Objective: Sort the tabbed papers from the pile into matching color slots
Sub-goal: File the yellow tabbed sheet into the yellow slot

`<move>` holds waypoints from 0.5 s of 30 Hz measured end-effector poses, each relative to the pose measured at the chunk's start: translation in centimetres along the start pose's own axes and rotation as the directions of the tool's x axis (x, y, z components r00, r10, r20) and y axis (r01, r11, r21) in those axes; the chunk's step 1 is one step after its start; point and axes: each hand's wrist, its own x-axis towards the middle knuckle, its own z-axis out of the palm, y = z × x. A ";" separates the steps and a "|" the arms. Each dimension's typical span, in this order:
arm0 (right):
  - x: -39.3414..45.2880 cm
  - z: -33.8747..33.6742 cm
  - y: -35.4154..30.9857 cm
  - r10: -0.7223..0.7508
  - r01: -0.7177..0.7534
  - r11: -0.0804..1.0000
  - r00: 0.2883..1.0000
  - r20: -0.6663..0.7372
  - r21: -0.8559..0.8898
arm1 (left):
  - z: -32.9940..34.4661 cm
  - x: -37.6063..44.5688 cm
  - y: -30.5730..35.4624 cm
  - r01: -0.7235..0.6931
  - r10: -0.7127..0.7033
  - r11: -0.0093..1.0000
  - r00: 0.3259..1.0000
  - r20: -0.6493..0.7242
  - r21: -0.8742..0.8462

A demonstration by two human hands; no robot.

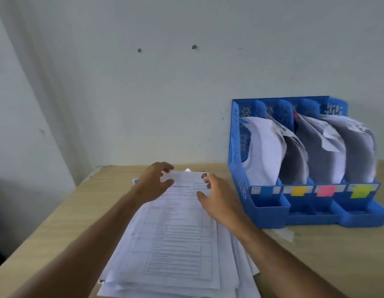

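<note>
A pile of printed white papers [176, 244] lies on the wooden table in front of me. My left hand [153, 182] pinches the far edge of the top sheet [186, 179] between thumb and fingers. My right hand [218, 197] curls its fingers on the sheet's far right corner. A small blue tab [135, 181] sticks out of the pile beside my left wrist. To the right stands a blue slotted file rack [236, 147]. Its slots are marked blue [266, 190], orange [298, 191], pink [326, 191] and yellow-green [359, 191], and each holds curled papers.
The table [57, 222] ends at its left edge, close to the pile, and meets a pale wall behind. A scrap of paper [285, 234] lies by the rack's front corner. Bare tabletop shows in front of the rack on the right.
</note>
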 end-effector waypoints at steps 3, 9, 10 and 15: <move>0.1 1.9 0.5 0.085 -0.082 0.981 0.996 0.010 -0.174 | 0.8 -2.2 -3.7 0.196 -0.196 0.978 0.981 -0.009 0.066; 0.3 2.6 1.8 0.160 -0.161 0.986 0.987 -0.027 -0.032 | 2.6 -4.2 -4.8 0.247 -0.254 0.965 0.963 -0.086 -0.091; 0.3 2.4 2.0 0.164 -0.165 0.986 0.986 -0.024 -0.019 | 2.6 -4.1 -4.7 0.246 -0.254 0.965 0.963 -0.087 -0.094; 0.2 2.2 2.3 0.158 -0.158 0.986 0.987 0.004 0.051 | 2.4 -4.3 -4.6 0.228 -0.247 0.962 0.961 -0.121 -0.151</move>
